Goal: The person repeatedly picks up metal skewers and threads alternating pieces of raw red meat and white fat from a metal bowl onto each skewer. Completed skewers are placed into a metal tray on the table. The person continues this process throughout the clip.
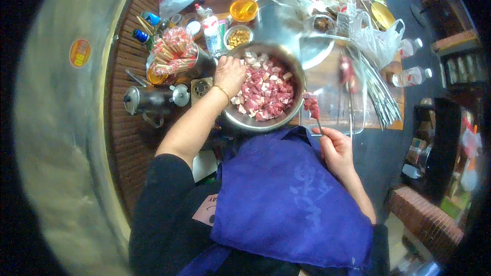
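A large metal bowl (298, 101) holds many cubes of raw red meat (270, 90) and whitish fat. My left hand (230, 73) reaches over its left rim, fingertips bent down at the pieces; whether it pinches one is hidden. To the right of the bowl, my right hand (337, 145) grips the lower end of a metal skewer (320, 125), tilted upward, with raw meat threaded near its tip. Beyond it a clear plastic tray (362, 117) holds loaded skewers (347, 71), and a bundle of bare metal skewers (379, 92) lies along the tray's right side.
Left of the bowl stand a holder of wrapped chopsticks (174, 51) and a metal pot (153, 99). Behind it are a small bowl of yellowish pieces (238, 38), an orange bowl (244, 10) and a clear bottle (211, 32). Plastic bags (378, 40) and water bottles (412, 77) stand at the right.
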